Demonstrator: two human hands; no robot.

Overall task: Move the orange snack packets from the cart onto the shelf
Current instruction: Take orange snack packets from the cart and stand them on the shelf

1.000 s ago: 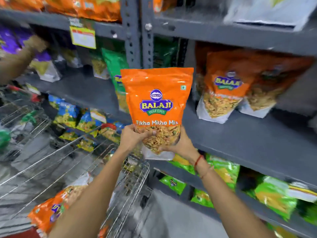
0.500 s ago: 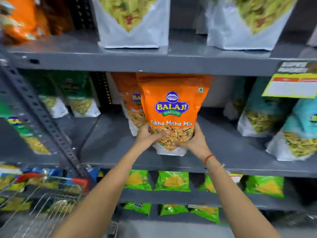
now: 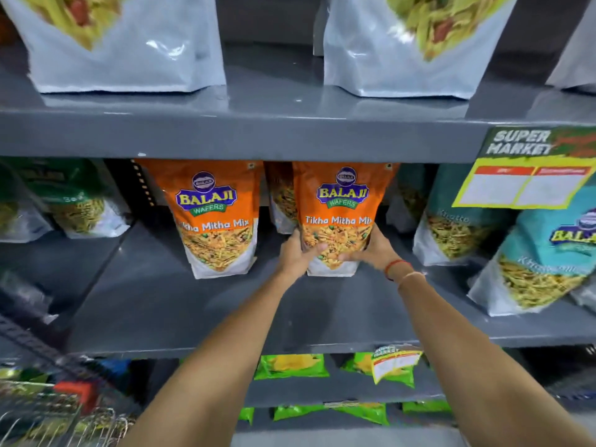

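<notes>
An orange snack packet (image 3: 342, 201) stands upright on the grey middle shelf (image 3: 180, 304), its base on the board. My left hand (image 3: 295, 253) grips its lower left side and my right hand (image 3: 371, 250) grips its lower right side. A second orange packet (image 3: 214, 217) stands just to the left of it, apart from my hands. Another orange packet (image 3: 282, 195) stands behind, between the two, mostly hidden. The wire cart (image 3: 48, 421) shows only at the bottom left corner.
Teal packets (image 3: 535, 259) lean at the right of the same shelf, green ones (image 3: 77, 201) at the left. White packets (image 3: 129, 43) stand on the shelf above. A yellow price label (image 3: 522, 185) hangs from that shelf's edge. Green packets (image 3: 290, 366) fill the lower shelves.
The packet went from held up in the air by the cart to standing on the middle shelf beside another orange packet. My view swung right and closer to the shelf. Both hands keep their grip.
</notes>
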